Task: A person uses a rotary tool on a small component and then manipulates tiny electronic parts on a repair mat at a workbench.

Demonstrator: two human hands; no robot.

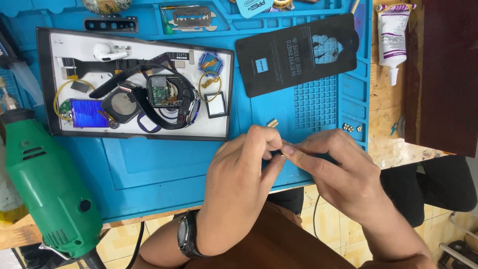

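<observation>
- The left hand (239,184) and the right hand (338,174) meet fingertip to fingertip over the near edge of the blue work mat (164,169)
- Pinched between the 2 sets of fingertips sits a tiny part (282,151); it is too small and too covered to tell what it is
- The left thumb and forefinger are pressed together on it; the right forefinger and thumb close on it from the other side
- A dark wristwatch (185,234) sits on the left wrist, nearest the camera
- Just beyond the fingertips, 2 small brass pieces (272,123) lie on the mat
- To the right of the right hand, near the mat's edge, lies a small cluster of brass pieces (351,128)
- Farther beyond the fingers, a black flat package (294,55) lies tilted on the mat
- Beyond and to the left of the left hand stands a white tray (50,124) with a dark rim; in it are an opened smartwatch (162,92) with a black strap, a white earbud (104,50), a blue foil-wrapped cell (87,112) and a small square glass (216,104)
- Far left of the hands lies a green rotary tool (45,184), partly off the mat
- Far right and beyond, a white glue tube (392,37) rests on the wooden bench (386,99)
- At the mat's far side lies a razor blade (191,17)
</observation>
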